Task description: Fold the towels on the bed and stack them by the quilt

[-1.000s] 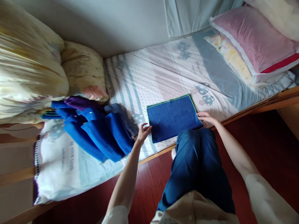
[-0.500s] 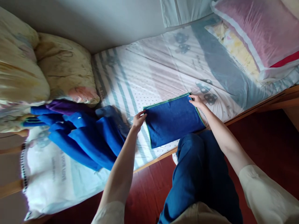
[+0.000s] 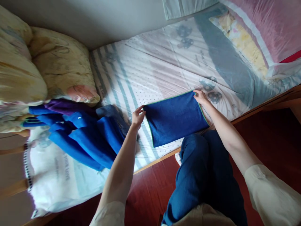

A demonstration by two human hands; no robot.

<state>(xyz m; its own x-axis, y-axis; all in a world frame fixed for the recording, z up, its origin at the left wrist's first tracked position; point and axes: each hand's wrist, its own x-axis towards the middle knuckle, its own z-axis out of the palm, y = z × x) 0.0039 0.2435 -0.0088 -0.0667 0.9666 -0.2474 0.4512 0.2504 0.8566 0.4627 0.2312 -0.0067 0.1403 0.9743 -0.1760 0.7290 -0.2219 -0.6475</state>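
A dark blue towel [image 3: 176, 117] with green edging is spread in a folded rectangle near the bed's front edge. Its far left corner is pinched by my left hand [image 3: 138, 116], thumb and fingers closed on the cloth. At the far right corner, my right hand [image 3: 200, 96] grips the edge the same way. The far edge runs taut between both hands. To the left of my left hand, a heap of brighter blue cloths [image 3: 87, 135] lies on the bed, with a purple cloth [image 3: 67, 106] behind it.
The bed [image 3: 145, 72] has a patterned white and grey-blue sheet. Yellowish pillows [image 3: 63, 62] stand at the left, and a pink cushion [image 3: 265, 28] at the right. My knees press close to the wooden bed edge [image 3: 150, 161]. The floor [image 3: 148, 194] is dark red.
Both hands have moved slightly away from me and apart, drawing the towel's far edge straighter. The view has shifted a little.
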